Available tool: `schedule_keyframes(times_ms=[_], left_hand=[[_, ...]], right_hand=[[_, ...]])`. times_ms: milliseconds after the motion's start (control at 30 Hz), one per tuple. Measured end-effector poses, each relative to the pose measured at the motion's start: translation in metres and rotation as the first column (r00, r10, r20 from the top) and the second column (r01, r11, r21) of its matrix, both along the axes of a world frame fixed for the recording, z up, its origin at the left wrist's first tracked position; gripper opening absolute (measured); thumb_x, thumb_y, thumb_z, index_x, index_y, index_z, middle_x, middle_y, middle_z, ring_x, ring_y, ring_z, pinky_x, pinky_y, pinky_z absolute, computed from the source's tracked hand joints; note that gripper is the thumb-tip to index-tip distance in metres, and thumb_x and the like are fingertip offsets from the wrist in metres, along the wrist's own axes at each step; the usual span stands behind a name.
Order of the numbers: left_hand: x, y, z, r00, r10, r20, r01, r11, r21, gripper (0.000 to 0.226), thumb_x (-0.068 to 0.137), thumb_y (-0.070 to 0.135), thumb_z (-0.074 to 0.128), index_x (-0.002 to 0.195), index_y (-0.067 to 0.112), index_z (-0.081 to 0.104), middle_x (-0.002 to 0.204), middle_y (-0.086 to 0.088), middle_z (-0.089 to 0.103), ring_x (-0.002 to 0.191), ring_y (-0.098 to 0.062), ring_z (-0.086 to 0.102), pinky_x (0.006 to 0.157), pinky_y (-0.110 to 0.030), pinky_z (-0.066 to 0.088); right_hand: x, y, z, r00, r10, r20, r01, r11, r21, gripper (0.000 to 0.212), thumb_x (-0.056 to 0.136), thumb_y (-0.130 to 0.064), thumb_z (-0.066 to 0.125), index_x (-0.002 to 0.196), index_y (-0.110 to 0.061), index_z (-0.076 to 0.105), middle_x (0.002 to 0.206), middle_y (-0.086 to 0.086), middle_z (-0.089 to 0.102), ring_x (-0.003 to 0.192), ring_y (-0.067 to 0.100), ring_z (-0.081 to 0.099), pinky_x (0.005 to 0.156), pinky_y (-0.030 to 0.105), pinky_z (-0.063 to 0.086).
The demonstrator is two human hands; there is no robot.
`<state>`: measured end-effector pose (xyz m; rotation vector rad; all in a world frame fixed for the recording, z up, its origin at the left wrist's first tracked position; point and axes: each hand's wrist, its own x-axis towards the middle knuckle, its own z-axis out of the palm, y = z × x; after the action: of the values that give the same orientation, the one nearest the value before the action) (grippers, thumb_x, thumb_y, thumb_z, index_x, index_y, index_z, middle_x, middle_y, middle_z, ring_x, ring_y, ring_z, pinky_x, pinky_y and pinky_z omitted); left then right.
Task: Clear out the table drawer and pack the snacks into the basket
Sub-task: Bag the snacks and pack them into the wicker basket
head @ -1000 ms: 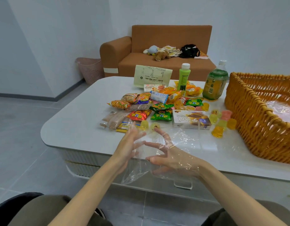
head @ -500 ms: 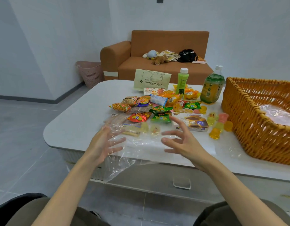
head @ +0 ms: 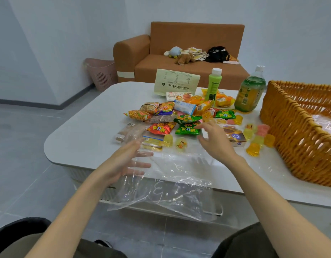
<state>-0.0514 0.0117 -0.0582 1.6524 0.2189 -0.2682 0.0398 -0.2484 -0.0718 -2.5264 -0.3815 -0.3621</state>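
Snacks in bright foil and paper packets [head: 179, 116] lie heaped on the white rounded table [head: 82, 138], all left of the woven orange wicker basket [head: 295, 138] and outside it. The basket stands on the right part of the table, with crinkled clear film [head: 326, 123] lying on its floor.

The left hand [head: 123, 162] is the one farther from the basket. Its fingers are straight and spread, their tips against the left edge of a clear plastic sheet [head: 166, 185] that drapes over the near table edge; it grips nothing. The right hand [head: 215, 140] is closer to the basket. It is relaxed and empty, with its fingers loosely fanned above a green crisp packet [head: 187, 130] and a brown-and-white carton [head: 233, 135]. Whether the fingertips touch either one cannot be told.

Just beside the basket's near-left wall sits a cluster of yellow and pink jelly cups [head: 254, 148]. A round green-tea bottle with a white cap [head: 249, 94] stands by the basket's far-left corner, and a slim light-green bottle [head: 214, 84] stands left of it. A red crisp packet [head: 160, 128] lies further left, and a pale green printed card [head: 176, 82] stands behind the heap.

Beyond the table, well apart from the basket, a brown fabric sofa [head: 189, 43] against a white wall carries soft toys and a black bundle. A pink perforated plastic bin [head: 103, 73] sits on the grey tiled floor beside the sofa's arm.
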Motion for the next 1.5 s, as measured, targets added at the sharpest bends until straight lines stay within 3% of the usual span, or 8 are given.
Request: schedule_keyframes(times_ms=[300, 467, 833, 1067, 1200, 1300, 1367, 1500], left_hand=[[0.021, -0.004, -0.019, 0.999, 0.016, -0.03, -0.016, 1.0, 0.018, 0.041, 0.101, 0.043, 0.037, 0.14, 0.034, 0.039, 0.115, -0.003, 0.065, 0.092, -0.029, 0.07, 0.083, -0.044, 0.056], [0.026, 0.002, -0.018, 0.998, 0.025, -0.056, -0.024, 0.999, 0.026, 0.04, 0.102, 0.04, 0.035, 0.141, 0.032, 0.04, 0.116, -0.002, 0.064, 0.092, -0.029, 0.07, 0.08, -0.044, 0.057], [0.018, 0.002, -0.004, 0.997, 0.035, -0.072, -0.037, 0.999, -0.025, 0.037, 0.098, 0.041, 0.044, 0.13, 0.023, 0.05, 0.114, -0.005, 0.068, 0.086, -0.03, 0.072, 0.068, -0.039, 0.06], [0.01, 0.001, -0.001, 0.999, 0.016, -0.042, -0.02, 0.996, -0.086, 0.04, 0.097, 0.038, 0.048, 0.136, 0.026, 0.046, 0.114, -0.009, 0.069, 0.089, -0.035, 0.071, 0.071, -0.043, 0.06], [0.006, -0.004, 0.001, 0.999, 0.014, -0.03, -0.016, 0.996, -0.086, 0.038, 0.098, 0.04, 0.047, 0.134, 0.027, 0.048, 0.115, -0.008, 0.069, 0.09, -0.034, 0.071, 0.074, -0.043, 0.059], [0.003, -0.005, 0.002, 1.0, 0.013, 0.003, -0.013, 0.997, -0.073, 0.041, 0.097, 0.044, 0.046, 0.136, 0.032, 0.046, 0.113, -0.005, 0.07, 0.091, -0.032, 0.071, 0.076, -0.043, 0.059], [-0.001, -0.003, 0.002, 0.999, -0.011, 0.043, 0.014, 0.998, -0.068, 0.044, 0.095, 0.05, 0.044, 0.137, 0.039, 0.044, 0.115, -0.002, 0.07, 0.095, -0.031, 0.07, 0.079, -0.043, 0.059], [-0.005, 0.0, 0.003, 0.993, 0.001, 0.117, 0.01, 0.996, -0.094, 0.039, 0.091, 0.056, 0.043, 0.128, 0.046, 0.051, 0.112, 0.003, 0.071, 0.096, -0.027, 0.07, 0.087, -0.044, 0.054]], right_hand=[[0.061, 0.028, -0.037, 0.999, 0.016, -0.042, -0.031, 0.915, -0.402, 0.053, 0.093, -0.008, 0.053, 0.144, -0.022, 0.044, 0.146, -0.002, 0.046, 0.132, 0.022, 0.039, 0.093, 0.04, 0.048], [0.062, 0.025, -0.035, 0.997, -0.002, 0.073, 0.035, 0.892, -0.45, 0.035, 0.095, -0.016, 0.054, 0.128, -0.024, 0.06, 0.122, 0.005, 0.063, 0.112, 0.027, 0.056, 0.079, 0.036, 0.051], [0.006, -0.027, 0.011, 0.933, 0.117, 0.341, -0.146, 0.987, 0.061, 0.027, 0.085, -0.001, 0.067, 0.103, -0.018, 0.076, 0.103, 0.006, 0.059, 0.089, 0.018, 0.049, 0.079, 0.015, 0.036], [-0.032, -0.086, 0.009, 0.988, -0.12, 0.095, 0.113, 0.991, 0.077, 0.026, 0.077, 0.004, 0.072, 0.094, -0.016, 0.078, 0.093, 0.0, 0.056, 0.089, 0.013, 0.048, 0.07, 0.007, 0.031], [-0.045, -0.101, -0.004, 0.932, -0.283, -0.227, 0.3, 0.953, 0.047, 0.036, 0.086, 0.009, 0.049, 0.096, -0.013, 0.076, 0.1, 0.011, 0.063, 0.084, 0.019, 0.052, 0.06, 0.013, 0.034], [-0.043, -0.101, -0.02, 0.84, -0.354, -0.411, 0.423, 0.902, 0.088, 0.028, 0.097, -0.028, 0.051, 0.121, -0.016, 0.059, 0.124, 0.011, 0.058, 0.105, 0.025, 0.052, 0.091, 0.03, 0.044], [-0.041, -0.098, -0.028, 0.808, -0.379, -0.451, 0.454, 0.888, 0.068, 0.055, 0.087, -0.047, 0.064, 0.13, -0.018, 0.048, 0.134, 0.011, 0.052, 0.122, 0.032, 0.046, 0.103, 0.043, 0.039], [-0.035, -0.093, -0.026, 0.802, -0.335, -0.493, 0.486, 0.847, 0.214, 0.079, 0.069, -0.036, 0.085, 0.133, -0.013, 0.044, 0.134, 0.009, 0.05, 0.12, 0.026, 0.049, 0.087, 0.032, 0.044]])
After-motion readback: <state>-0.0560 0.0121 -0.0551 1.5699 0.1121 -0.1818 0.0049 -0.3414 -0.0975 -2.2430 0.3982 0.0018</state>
